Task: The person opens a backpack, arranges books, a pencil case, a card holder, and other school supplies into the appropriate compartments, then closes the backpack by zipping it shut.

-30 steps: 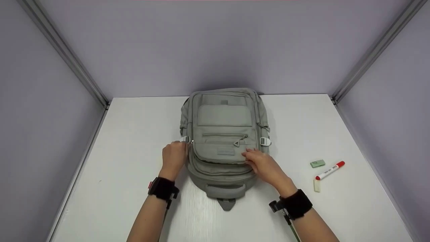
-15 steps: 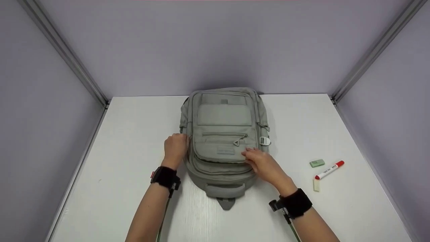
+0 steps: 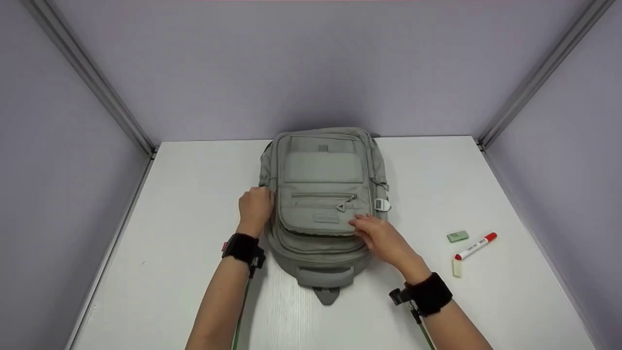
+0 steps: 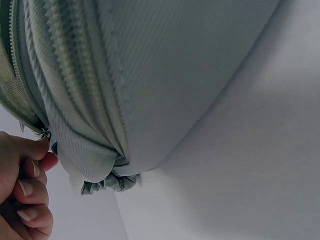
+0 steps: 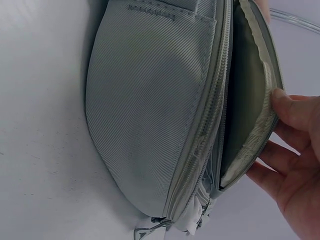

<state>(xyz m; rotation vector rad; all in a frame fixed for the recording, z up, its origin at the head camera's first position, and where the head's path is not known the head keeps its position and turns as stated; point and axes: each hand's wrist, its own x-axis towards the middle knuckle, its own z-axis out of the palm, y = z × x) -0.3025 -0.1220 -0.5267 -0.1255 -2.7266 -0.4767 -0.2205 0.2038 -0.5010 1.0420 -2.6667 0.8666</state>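
Note:
A grey-green backpack (image 3: pixel 323 167) lies on its back on the white table, its top handle (image 3: pixel 325 277) toward me. The front pocket gapes along its near edge, and the pale lining (image 5: pixel 250 100) shows in the right wrist view. At the backpack's left side my left hand (image 3: pixel 255 209) pinches a small metal zipper pull (image 4: pixel 44 134) between thumb and forefinger, the other fingers curled. My right hand (image 3: pixel 381 238) holds the edge of the front pocket flap (image 5: pixel 272 75), thumb on the lining side and fingers on the outer side.
To the right lie a green eraser (image 3: pixel 457 236), a white marker (image 3: pixel 476 246) with a red cap, and a small cream-coloured block (image 3: pixel 457 268) touching the marker's end. Grey-lilac walls (image 3: pixel 311 68) stand behind and on both sides of the table.
My left hand has slid away from me along the backpack's left side with the zipper pull, now covering the white strap buckle there. My right hand has stayed on the flap.

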